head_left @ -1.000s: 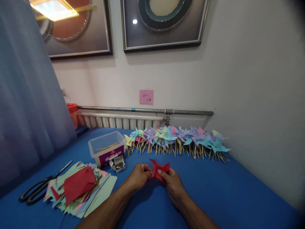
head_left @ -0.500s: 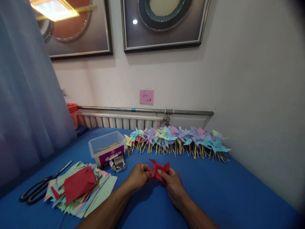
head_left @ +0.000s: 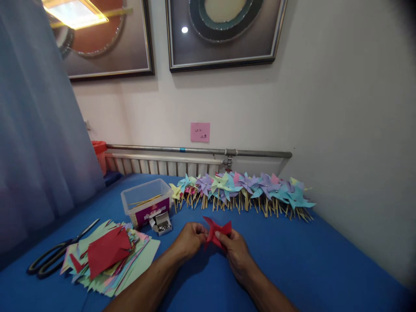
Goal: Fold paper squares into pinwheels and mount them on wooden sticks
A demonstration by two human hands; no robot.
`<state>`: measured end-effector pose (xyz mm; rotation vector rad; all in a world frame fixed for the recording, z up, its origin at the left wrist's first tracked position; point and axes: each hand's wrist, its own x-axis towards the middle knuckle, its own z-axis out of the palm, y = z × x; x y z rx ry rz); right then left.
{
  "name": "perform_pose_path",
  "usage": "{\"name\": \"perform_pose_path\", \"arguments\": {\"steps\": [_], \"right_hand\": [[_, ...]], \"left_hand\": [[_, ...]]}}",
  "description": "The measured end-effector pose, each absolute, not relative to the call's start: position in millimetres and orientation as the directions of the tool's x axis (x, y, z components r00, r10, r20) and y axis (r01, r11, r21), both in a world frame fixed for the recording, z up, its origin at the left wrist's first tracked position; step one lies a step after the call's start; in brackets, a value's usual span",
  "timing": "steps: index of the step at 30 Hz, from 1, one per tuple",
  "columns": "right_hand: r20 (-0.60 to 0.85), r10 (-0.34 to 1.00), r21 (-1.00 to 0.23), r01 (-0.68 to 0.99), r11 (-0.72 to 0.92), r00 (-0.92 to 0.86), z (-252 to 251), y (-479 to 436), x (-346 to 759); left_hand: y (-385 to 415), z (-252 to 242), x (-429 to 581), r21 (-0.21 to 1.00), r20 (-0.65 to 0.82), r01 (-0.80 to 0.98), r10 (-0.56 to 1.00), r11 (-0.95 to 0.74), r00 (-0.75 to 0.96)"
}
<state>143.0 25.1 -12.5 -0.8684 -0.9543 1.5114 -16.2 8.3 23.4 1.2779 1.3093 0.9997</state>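
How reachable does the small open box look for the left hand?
Probably yes: the small open box lies near the left hand, nothing visible blocking the gap, though that hand seems busy at the red pinwheel.

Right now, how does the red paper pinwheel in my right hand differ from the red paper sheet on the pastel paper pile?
The red paper pinwheel is folded into pointed blades, while the red paper sheet looks mostly flat. The pinwheel is gripped in your right hand; the sheet lies on the pastel paper pile. Both are red paper.
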Motion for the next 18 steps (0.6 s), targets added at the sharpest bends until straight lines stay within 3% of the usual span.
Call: {"name": "perform_pose_path", "arguments": {"steps": [18], "right_hand": [[-0.026,0.994,-0.924,-0.377,-0.066,-0.11,-17.9,27.4,142.4]], "left_hand": [[8.9,16.6,-12.4,0.986,-0.109,0.131,0.991,0.098,0.078]]}}
